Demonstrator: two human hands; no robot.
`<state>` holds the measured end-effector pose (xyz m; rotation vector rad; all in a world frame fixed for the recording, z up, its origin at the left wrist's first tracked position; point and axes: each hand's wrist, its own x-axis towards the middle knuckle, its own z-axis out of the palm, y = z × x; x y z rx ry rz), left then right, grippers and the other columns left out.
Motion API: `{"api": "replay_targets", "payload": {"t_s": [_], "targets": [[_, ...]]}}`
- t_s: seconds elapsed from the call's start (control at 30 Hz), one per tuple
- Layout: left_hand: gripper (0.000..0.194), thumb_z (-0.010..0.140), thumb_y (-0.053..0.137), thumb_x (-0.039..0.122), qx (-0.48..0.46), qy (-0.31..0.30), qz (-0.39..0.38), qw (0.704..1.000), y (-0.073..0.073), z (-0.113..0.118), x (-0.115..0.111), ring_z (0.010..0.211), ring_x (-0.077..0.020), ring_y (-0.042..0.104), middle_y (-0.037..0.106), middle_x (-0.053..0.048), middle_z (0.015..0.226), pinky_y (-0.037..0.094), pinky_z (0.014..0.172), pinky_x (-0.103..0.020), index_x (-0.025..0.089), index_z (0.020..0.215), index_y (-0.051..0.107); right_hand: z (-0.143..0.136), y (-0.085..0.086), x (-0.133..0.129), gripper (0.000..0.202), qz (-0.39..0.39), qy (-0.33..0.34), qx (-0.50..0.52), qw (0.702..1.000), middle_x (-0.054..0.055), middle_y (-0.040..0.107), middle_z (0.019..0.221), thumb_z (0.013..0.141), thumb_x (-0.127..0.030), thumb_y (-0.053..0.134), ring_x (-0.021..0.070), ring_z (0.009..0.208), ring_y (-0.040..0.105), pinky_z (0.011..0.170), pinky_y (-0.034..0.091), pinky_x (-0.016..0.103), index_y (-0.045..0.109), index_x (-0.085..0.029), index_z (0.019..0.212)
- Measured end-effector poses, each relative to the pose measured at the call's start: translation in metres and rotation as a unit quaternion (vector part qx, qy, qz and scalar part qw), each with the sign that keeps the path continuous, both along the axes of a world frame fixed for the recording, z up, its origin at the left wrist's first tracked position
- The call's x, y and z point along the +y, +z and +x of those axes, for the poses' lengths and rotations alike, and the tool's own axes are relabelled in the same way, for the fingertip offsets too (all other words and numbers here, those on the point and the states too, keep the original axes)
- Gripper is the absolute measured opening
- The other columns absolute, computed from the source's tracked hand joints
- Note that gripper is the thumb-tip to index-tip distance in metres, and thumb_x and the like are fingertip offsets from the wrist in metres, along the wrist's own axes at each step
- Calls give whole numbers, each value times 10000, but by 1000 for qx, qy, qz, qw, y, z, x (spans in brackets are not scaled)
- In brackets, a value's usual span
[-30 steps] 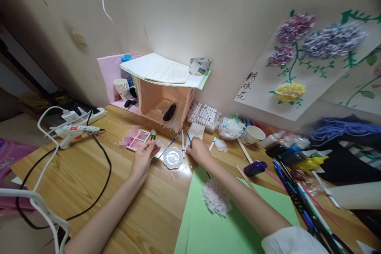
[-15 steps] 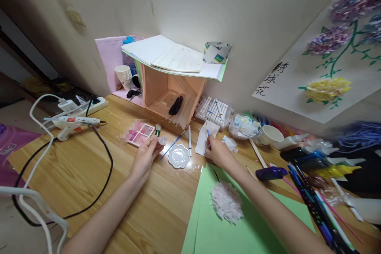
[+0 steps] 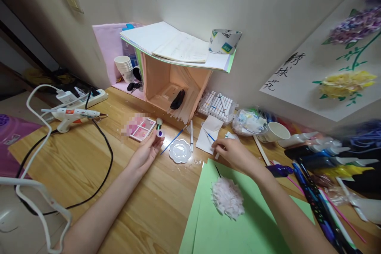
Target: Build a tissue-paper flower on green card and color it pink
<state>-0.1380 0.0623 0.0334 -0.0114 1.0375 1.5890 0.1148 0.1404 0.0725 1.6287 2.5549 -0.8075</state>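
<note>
My left hand (image 3: 145, 153) is closed around a small translucent cup (image 3: 160, 133) with a dab of purple inside, tilted towards me. A soft-bristled brush (image 3: 159, 124) and a pink-framed case (image 3: 143, 129) lie just beyond it. Between the fingers of my right hand (image 3: 230, 151) is a thin blue paintbrush (image 3: 209, 135), its tip pointing up and left over a white paper sheet (image 3: 212, 125). Between the hands are a white flower-shaped palette (image 3: 180, 151) and another blue paintbrush (image 3: 173, 140). A pale ruffled paper flower (image 3: 228, 198) rests on green sheets (image 3: 238, 230) nearer to me.
A glue gun (image 3: 70, 117) and its looping cables sit at left. Behind stands an orange box (image 3: 160, 75) topped with papers, beside a marker case (image 3: 216, 107). Paint bottles (image 3: 324, 152), a paper cup (image 3: 276, 131) and pens (image 3: 315, 206) crowd the right side.
My right hand has shifted right, and its paintbrush now slants up to the left. In my left hand the small cup has turned, so the purple in it shows. The camera view has shifted slightly.
</note>
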Motion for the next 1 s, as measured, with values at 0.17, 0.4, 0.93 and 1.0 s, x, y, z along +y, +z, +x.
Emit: {"api": "replay_targets", "payload": {"t_s": [0.17,0.4,0.93,1.0], "targets": [[137,847,570,122,18,4,11,1000,-4,-2,2,569,-64,637,685,-30,687,555,576,-116,107,754,669,-2,-5,2,279,-1,22,-8,1000,59,718,736,815,-139,423,200,700,645,638,431,278,698,-172,777],[109,834,595,124,23,-34,0,999,-6,6,-2,617,-64,649,690,-22,719,547,604,-107,120,753,667,16,18,-8,205,28,69,189,979,30,711,959,817,-211,540,201,848,659,741,502,311,678,-242,965],[150,848,570,111,36,-95,-2,995,-2,10,-4,546,-50,625,660,-12,626,526,538,-83,100,712,635,3,14,-28,155,7,98,551,828,24,687,804,945,-232,435,155,766,673,672,512,266,576,-209,1005],[163,855,548,86,11,-99,-12,995,-1,12,-4,527,-43,614,647,-9,618,523,523,-76,97,708,618,1,15,-31,151,1,117,559,821,30,689,820,935,-216,455,161,779,678,673,520,270,592,-205,997]]}}
